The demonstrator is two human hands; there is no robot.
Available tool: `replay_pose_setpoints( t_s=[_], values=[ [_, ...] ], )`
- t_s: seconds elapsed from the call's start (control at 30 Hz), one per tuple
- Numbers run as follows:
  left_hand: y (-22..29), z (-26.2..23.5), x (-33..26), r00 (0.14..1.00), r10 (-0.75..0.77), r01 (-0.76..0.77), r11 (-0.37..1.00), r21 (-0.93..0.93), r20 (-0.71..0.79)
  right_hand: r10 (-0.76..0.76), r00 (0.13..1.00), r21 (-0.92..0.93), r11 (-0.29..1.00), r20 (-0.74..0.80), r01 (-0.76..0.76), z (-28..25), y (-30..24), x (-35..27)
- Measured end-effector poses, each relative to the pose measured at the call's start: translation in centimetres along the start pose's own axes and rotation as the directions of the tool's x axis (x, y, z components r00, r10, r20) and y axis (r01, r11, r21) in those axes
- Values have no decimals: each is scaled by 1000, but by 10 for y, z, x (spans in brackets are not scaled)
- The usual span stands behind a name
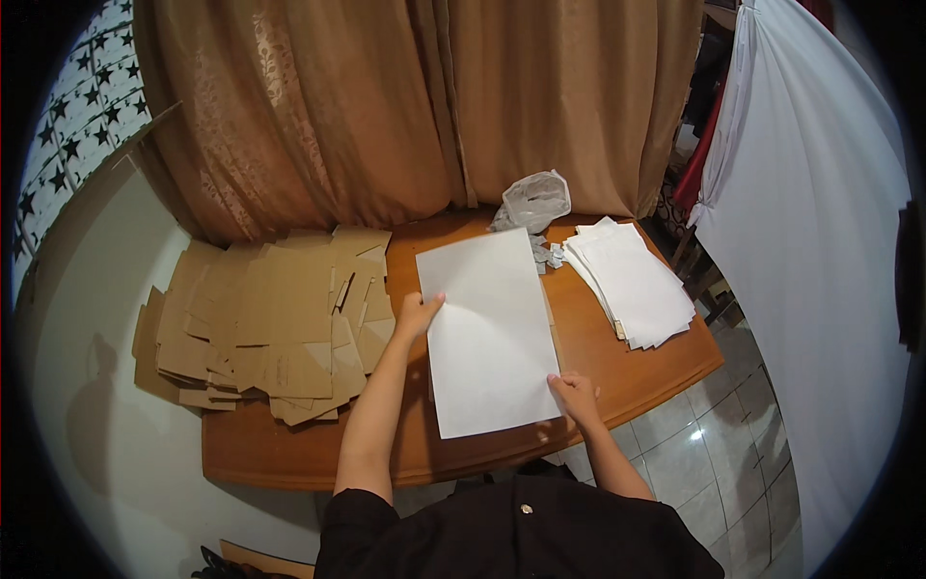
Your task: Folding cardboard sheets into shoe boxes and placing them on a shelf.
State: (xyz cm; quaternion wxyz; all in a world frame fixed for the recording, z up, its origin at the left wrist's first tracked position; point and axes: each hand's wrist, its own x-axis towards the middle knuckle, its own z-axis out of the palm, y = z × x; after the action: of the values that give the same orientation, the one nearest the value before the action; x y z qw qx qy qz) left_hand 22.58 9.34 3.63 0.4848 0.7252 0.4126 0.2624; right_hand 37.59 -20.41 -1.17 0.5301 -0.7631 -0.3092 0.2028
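Note:
A large white sheet of paper [490, 338] is held up over the middle of the wooden table, slightly tilted. My left hand [420, 315] grips its left edge, thumb on the front face. Lower down, my right hand [576, 397] pinches the right edge near the bottom corner. The fingers behind the sheet are mostly hidden. A thin strip of brown, perhaps cardboard, peeks out past the sheet's right edge; the rest of it is covered. To the right lies a loose stack of white sheets [632, 283].
Flattened cardboard pieces [280, 314] form a wide, uneven pile on the table's left. At the back, a clear plastic bag [536, 200] stands beside small greyish scraps [548, 254]. Brown curtains [338, 106] hang behind the wooden table [260, 449]; a white cloth [801, 241] hangs at right.

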Motion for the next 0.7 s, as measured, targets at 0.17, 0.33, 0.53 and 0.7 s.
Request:
replay_pose_setpoints(
  t_s=[0.17, 0.33, 0.53, 0.7],
  values=[
    [-63, 29, 21, 998, 58, -58, 998, 19, -4, 107, 994, -268, 957, -14, -107, 8, 15, -4],
    [-37, 46, 14, 999, 49, -39, 912, 408, -14, 45, 998, -434, 899, -52, -63, 0, 9, -5],
    [-23, 53, -1, 724, 526, -155, 755, 637, -448, 9, 993, -498, 865, -119, -68, -20, 18, 22],
    [-22, 72, -51, 706, 469, -659, 710, 250, 530, 68, 993, -483, 869, -97, -107, -36, 36, 74]
  ],
)
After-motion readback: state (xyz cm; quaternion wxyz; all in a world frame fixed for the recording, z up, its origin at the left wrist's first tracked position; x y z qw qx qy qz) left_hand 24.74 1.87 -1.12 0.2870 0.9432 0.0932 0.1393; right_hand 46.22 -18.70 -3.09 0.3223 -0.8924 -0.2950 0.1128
